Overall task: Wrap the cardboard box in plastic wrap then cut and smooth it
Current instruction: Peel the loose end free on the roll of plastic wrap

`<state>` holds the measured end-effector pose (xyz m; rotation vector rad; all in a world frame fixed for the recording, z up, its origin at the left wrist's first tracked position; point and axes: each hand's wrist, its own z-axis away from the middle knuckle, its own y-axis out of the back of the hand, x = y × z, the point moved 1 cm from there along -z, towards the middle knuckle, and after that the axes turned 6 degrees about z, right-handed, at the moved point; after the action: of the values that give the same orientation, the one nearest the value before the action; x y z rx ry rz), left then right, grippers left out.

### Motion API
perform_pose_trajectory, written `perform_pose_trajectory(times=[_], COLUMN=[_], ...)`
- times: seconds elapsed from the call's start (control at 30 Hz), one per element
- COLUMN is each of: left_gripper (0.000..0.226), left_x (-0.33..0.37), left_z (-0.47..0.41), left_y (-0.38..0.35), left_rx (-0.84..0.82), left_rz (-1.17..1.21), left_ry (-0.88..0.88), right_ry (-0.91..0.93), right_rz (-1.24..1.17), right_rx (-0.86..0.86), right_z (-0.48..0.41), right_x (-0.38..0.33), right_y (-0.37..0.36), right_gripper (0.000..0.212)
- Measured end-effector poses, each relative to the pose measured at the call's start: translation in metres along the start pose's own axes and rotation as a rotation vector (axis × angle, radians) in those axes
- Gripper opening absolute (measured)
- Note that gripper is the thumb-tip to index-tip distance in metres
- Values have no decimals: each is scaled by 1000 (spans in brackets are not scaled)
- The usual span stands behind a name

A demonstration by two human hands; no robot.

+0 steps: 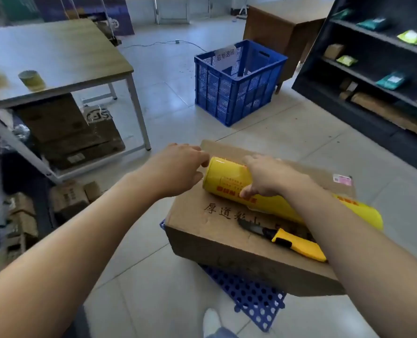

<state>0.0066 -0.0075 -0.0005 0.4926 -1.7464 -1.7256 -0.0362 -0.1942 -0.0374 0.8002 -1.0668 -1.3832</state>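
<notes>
The cardboard box point(202, 215) sits on a blue perforated mat point(251, 296) on the floor, lower centre-right of the frame. A yellow roll of plastic wrap point(224, 176) lies across its top. The right hand point(268, 176) grips the roll from above, thumb tucked under. The left hand point(175, 169) curls its fingers against the roll's near end; I cannot tell whether it holds it. A yellow-handled knife point(295, 242) lies on the box beside the roll. A blue crate point(236, 84) stands at upper centre.
</notes>
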Motion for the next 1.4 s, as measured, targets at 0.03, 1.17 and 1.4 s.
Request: perform_pose_trajectory(times=[0.03, 1.17, 1.4], left_gripper=[30, 28, 28], left_x=[1, 4, 32], left_z=[-3, -8, -30], left_y=[-2, -6, 15], left_rx=[-24, -31, 19], left_rz=[-4, 113, 140], left_ry=[21, 191, 83], right_ry=[6, 400, 267], right_rz=[-10, -283, -83], right_rx=[-29, -83, 217], right_z=[-4, -80, -45], right_x=[1, -22, 21], right_y=[-1, 48, 101], right_gripper=[89, 14, 19])
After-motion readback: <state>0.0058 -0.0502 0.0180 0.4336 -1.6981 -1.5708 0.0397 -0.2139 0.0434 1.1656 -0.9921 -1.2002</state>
